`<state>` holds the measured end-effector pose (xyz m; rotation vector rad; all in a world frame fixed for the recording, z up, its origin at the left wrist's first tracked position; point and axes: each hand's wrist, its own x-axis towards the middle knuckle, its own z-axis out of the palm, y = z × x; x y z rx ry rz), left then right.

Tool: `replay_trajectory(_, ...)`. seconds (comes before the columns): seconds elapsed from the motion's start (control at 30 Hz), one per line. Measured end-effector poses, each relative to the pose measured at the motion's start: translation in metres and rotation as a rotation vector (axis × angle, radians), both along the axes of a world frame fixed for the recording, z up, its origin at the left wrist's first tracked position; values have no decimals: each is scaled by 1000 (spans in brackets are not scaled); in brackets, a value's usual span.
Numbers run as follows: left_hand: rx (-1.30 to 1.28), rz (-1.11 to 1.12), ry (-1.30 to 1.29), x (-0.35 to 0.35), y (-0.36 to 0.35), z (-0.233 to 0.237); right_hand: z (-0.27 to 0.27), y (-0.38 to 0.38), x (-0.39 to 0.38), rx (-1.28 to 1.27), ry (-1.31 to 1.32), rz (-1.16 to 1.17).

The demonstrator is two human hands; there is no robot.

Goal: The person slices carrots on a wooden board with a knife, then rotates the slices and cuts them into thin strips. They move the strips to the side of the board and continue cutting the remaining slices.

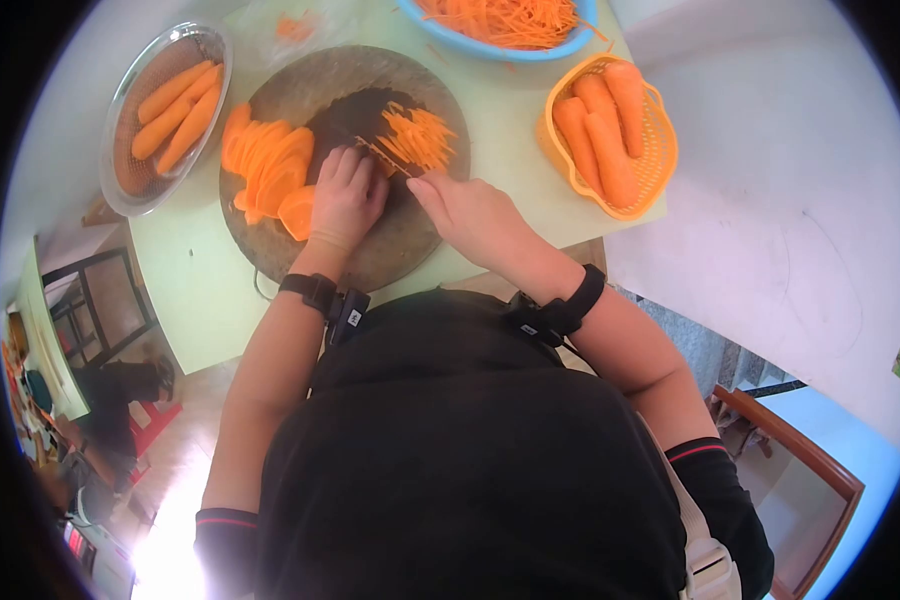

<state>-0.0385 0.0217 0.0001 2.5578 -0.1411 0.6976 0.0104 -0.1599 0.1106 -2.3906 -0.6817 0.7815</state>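
A round wooden chopping board [400,255] lies on the table beneath both hands. My right hand [475,215] is closed around the handle of a knife [382,157], whose blade is seen nearly edge-on beside my left fingers. My left hand [348,195] rests on the board with its fingers curled down over carrot slices, mostly hidden beneath them; a bit of orange shows by the blade. To its left lies an overlapping row of carrot slices [270,165]. Thin carrot strips [420,137] form a loose pile beyond the blade.
An oval basket [120,185] with whole carrots stands at the left. A yellow basket [660,175] of whole carrots is at the right, near the table edge. Shredded carrot fills a blue bowl [530,52] at the back. A person [110,410] is at lower left.
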Motion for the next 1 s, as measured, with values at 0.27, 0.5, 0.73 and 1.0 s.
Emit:
replay_trajectory(0.27,12,-5,-45,2,0,-3,-28,20,11,165,-117,-34)
replay_trajectory(0.5,-34,-3,-53,6,0,2,-29,18,14,115,-59,-75)
replay_trajectory(0.73,-50,-58,92,-3,7,15,-26,22,18,103,-184,-43)
replay_trajectory(1.0,76,-93,103,-11,9,10,-17,6,4,56,-219,-6)
